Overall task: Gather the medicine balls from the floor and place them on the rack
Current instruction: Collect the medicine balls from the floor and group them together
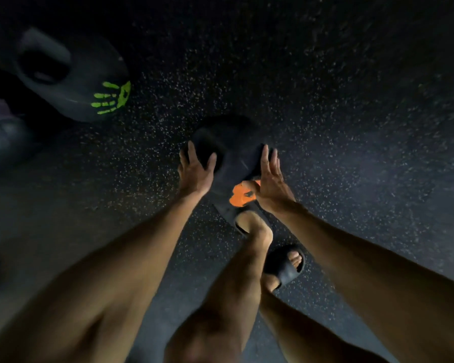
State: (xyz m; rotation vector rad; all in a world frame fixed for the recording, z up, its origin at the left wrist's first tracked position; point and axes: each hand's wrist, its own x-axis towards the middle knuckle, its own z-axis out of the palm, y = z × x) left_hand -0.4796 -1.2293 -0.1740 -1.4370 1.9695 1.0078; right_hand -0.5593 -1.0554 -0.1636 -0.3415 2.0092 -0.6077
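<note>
A black medicine ball with an orange hand print [235, 163] lies on the dark speckled floor in the middle of the view. My left hand [194, 171] reaches to its left side with fingers spread, the thumb against the ball. At the ball's right side my right hand [269, 179] has straight fingers, its thumb over the orange print. A second, larger black medicine ball with a green hand print and a grip hole [74, 82] lies at the upper left, away from both hands.
My feet in black slides [286, 265] stand just behind the orange-print ball, one foot touching it. Another dark rounded object [3, 142] sits at the left edge. The speckled rubber floor [351, 127] stretches to the right.
</note>
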